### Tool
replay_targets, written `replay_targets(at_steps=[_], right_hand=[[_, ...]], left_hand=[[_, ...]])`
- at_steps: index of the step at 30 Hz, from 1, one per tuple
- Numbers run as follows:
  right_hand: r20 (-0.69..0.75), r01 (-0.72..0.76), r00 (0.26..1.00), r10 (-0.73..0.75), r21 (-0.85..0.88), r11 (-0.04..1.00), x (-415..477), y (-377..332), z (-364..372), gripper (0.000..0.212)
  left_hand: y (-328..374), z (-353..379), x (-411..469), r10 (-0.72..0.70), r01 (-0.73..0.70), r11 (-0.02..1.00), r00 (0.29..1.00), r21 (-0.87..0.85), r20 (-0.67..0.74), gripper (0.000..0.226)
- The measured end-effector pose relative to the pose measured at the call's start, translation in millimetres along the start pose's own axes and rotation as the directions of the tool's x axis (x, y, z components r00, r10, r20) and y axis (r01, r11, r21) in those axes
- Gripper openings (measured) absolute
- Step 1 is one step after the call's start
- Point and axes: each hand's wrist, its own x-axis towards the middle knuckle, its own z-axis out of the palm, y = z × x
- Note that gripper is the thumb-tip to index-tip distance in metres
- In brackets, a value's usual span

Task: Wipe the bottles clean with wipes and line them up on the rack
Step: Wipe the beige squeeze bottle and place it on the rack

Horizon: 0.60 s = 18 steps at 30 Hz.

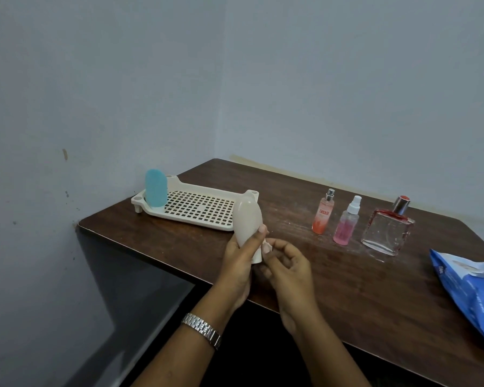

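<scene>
Wiping is the step in hand, by my reading, and it looks about to give way to racking.

At the far left, a rounded translucent blue plastic bottle (155, 187) stands upright on the left end of the cream perforated plastic rack (190, 217), which sits at the back-left corner of the dark brown wooden bench (347, 289).

In front of the rack's right end, the left hand (236, 263) grips a beige oval plastic bottle (246, 219), held cap-down above the bench edge with the fingers and thumb curled round its lower body.

Just right of the cap, the right hand (289, 270) pinches a small crumpled pale wipe (266, 245) between thumb and fingers (280, 243), touching or nearly touching the bottle.

The next move probably calls for carrying the beige bottle left and standing it beside the blue one.

Further right stand an orange-pink spray bottle (322, 215), a pink clear spray bottle (346, 224) and a square clear glass perfume bottle with red edging (387, 231). A blue plastic wipes packet (470, 289) lies at the right edge.

There are five bottles: one racked, one held and three waiting. There is also one rack, one wipe and one packet.
</scene>
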Motion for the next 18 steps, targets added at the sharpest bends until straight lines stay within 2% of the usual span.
replay_targets(at_steps=[4,7,9,11,15,18], right_hand=[[0.002,0.171,0.985,-0.172,-0.107,0.979,-10,3,1,0.012],[-0.005,0.197,0.980,-0.200,-0.146,0.970,-9,2,1,0.015],[-0.020,0.135,0.990,-0.137,-0.091,0.987,-3,0,-1,0.013],[-0.012,0.036,0.999,-0.037,-0.035,0.999,3,-1,-3,0.010],[0.099,-0.135,0.987,0.123,0.126,0.983,12,-8,-4,0.014],[0.146,-0.178,0.978,0.148,0.213,0.961,14,-14,-6,0.017]], left_hand=[[-1,2,0,0.038,-0.039,0.999,0.999,-0.036,-0.035,0.037],[-4,1,1,0.052,-0.052,0.999,0.998,0.013,-0.023,0.045],[-6,0,1,0.054,-0.054,0.997,0.999,0.054,0.005,0.049],[-9,-1,0,0.067,-0.068,0.996,0.998,0.060,0.012,0.043],[-7,-2,1,0.150,-0.149,0.986,0.989,0.072,-0.013,0.060],[-6,2,0,0.191,-0.190,0.982,0.977,0.014,-0.098,0.047]])
